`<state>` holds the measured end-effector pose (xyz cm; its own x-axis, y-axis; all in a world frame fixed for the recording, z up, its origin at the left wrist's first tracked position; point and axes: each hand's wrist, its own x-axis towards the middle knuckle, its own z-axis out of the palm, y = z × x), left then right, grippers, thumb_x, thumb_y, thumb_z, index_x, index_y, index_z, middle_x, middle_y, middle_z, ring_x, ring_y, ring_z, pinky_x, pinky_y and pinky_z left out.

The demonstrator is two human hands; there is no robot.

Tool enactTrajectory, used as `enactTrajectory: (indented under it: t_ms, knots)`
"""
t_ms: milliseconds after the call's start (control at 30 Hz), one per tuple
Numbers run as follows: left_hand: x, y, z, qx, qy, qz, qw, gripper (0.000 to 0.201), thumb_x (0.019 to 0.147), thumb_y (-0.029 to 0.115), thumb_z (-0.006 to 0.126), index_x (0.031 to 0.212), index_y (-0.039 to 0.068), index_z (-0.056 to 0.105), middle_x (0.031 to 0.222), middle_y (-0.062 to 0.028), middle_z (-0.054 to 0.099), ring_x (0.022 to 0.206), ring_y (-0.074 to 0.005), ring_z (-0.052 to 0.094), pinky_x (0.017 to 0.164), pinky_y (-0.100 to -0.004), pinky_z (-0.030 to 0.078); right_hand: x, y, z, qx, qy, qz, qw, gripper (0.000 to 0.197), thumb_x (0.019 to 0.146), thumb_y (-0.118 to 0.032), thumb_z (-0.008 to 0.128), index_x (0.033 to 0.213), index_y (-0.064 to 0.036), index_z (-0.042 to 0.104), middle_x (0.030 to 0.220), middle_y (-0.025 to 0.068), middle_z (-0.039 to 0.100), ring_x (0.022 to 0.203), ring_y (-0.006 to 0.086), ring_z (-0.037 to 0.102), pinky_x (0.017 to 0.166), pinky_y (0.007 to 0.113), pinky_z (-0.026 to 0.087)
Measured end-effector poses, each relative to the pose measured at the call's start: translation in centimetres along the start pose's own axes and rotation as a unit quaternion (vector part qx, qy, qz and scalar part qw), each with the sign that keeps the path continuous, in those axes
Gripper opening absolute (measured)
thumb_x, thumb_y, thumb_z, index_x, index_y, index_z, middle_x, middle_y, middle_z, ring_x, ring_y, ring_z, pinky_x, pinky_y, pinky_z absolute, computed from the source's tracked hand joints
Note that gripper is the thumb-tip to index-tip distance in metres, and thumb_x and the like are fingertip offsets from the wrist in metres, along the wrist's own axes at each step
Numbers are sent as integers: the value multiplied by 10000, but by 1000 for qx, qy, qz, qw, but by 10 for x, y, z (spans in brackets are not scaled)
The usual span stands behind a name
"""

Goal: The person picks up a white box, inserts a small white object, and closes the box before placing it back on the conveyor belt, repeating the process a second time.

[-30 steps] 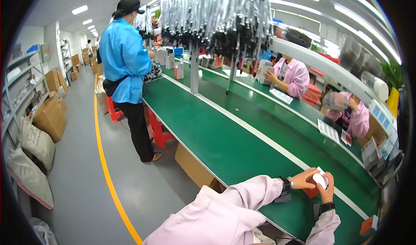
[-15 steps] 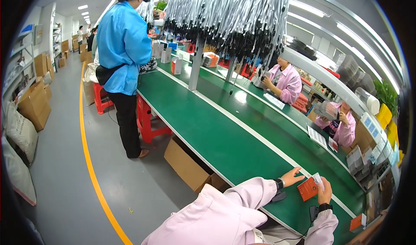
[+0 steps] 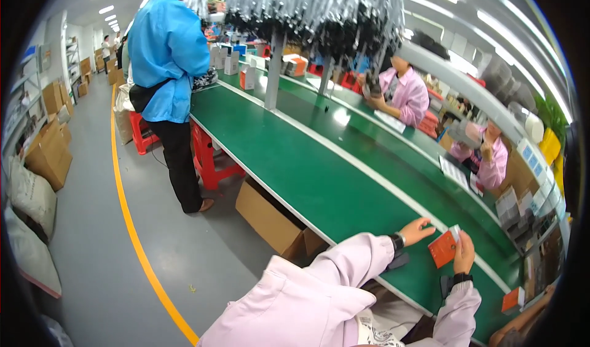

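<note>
My right hand (image 3: 465, 253) grips a small orange-red box (image 3: 442, 250) by its right side, tilted above the green work surface. A white piece (image 3: 455, 230) sticks up at the box's top edge; whether it is a flap or an insert I cannot tell. To the left of the box, my left hand (image 3: 418, 231) hovers apart from it, fingers curved and spread with nothing between them. Dark straps circle both my wrists. Another orange-and-white box (image 3: 513, 300) lies on the surface at the right, beside someone else's forearm (image 3: 527, 315).
The long green bench (image 3: 289, 156) has a pale rail along it. Overhead hang bundles of grey-white cables (image 3: 313, 15) with black ends. A cardboard box (image 3: 268, 217) stands under the bench. A person in blue (image 3: 166, 52) stands at the left; two people in pink sit opposite.
The whole view has shifted slightly. My right hand has tipped the orange-red box more upright, and less of the white piece shows above it. The left hand remains apart from the box.
</note>
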<state>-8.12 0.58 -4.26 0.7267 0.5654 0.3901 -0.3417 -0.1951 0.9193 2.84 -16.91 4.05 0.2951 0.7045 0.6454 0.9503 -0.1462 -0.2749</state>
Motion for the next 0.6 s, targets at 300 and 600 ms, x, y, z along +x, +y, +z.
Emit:
enactTrajectory:
  t_ms: [300, 600]
  knots:
    - [18, 20, -13, 27, -13, -32, 999, 358, 804, 295, 487, 1050, 38, 448, 1025, -102, 488, 880, -167, 503, 684, -286, 446, 17, 6, 5, -30, 86, -151, 984, 186, 699, -65, 567, 883, -41, 566, 1009, 126, 522, 953, 300, 469, 821, 371, 368]
    - [24, 10, 23, 25, -64, -141, 988, 488, 788, 301, 532, 1170, 53, 356, 1079, -107, 463, 913, -177, 503, 658, -274, 461, -29, 24, -5, 20, 89, -43, 995, 216, 661, -95, 628, 865, -87, 559, 1005, 58, 534, 996, 283, 457, 844, 362, 363]
